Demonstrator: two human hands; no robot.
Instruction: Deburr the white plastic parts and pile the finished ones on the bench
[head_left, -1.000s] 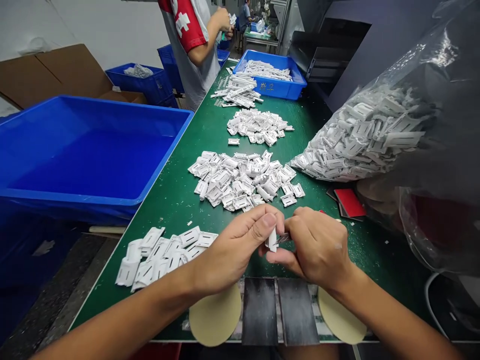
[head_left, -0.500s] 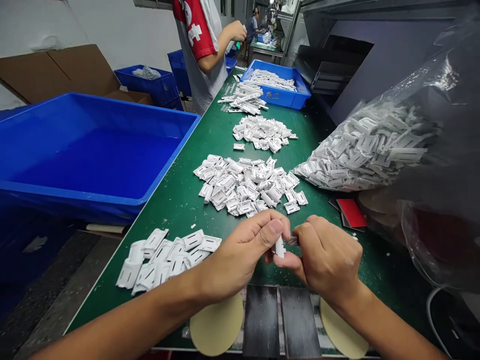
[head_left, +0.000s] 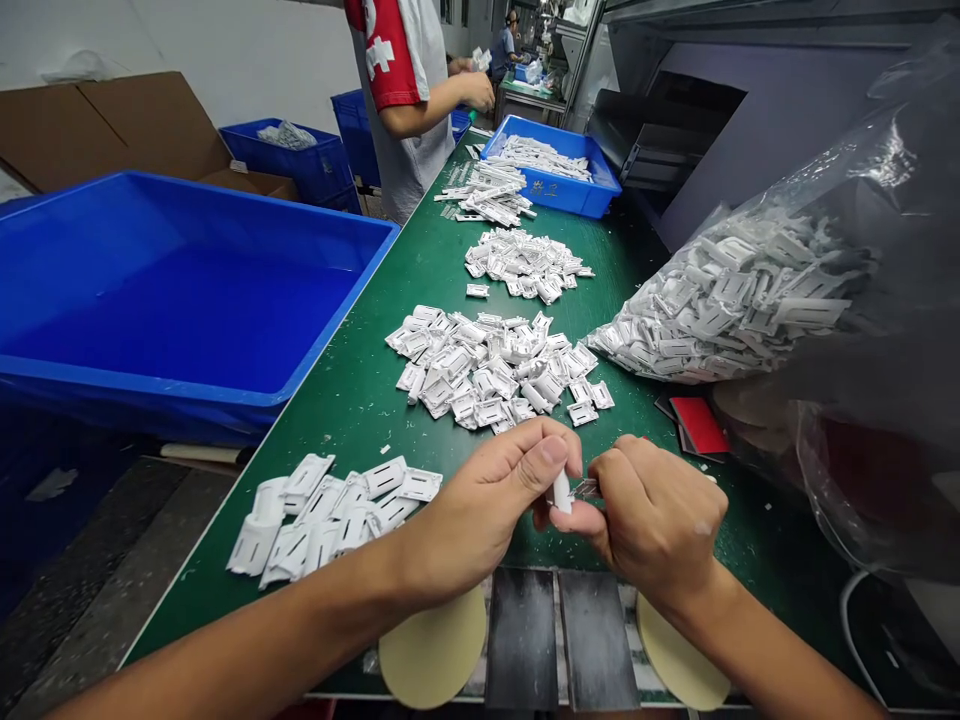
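Observation:
My left hand (head_left: pixel 499 500) is closed on a small white plastic part (head_left: pixel 562 492), pinched between thumb and fingers above the near part of the green table. Close against it on the right, my right hand (head_left: pixel 660 515) is a fist around a thin metal blade (head_left: pixel 586 488). The blade's exposed end points at the part's edge, and the right thumb presses under the part. Whether the blade touches the plastic I cannot tell. Left of my left forearm lies a small pile of slotted white parts (head_left: pixel 337 515). Beyond my hands is a larger pile (head_left: pixel 487 370) of similar parts.
A transparent bag (head_left: pixel 739 290) of white parts leans at the right. A big blue bin (head_left: pixel 330 380) stands along the table's left edge. Two dark plates (head_left: pixel 523 640) lie before me. Farther back are a blue tray (head_left: pixel 570 195) and a co-worker (head_left: pixel 409 110) handling white pieces.
The blade's visible end has tilted slightly beside the part, while both hands stay nearly in place. At the back, the co-worker's hands have shifted, and white pieces now show in one.

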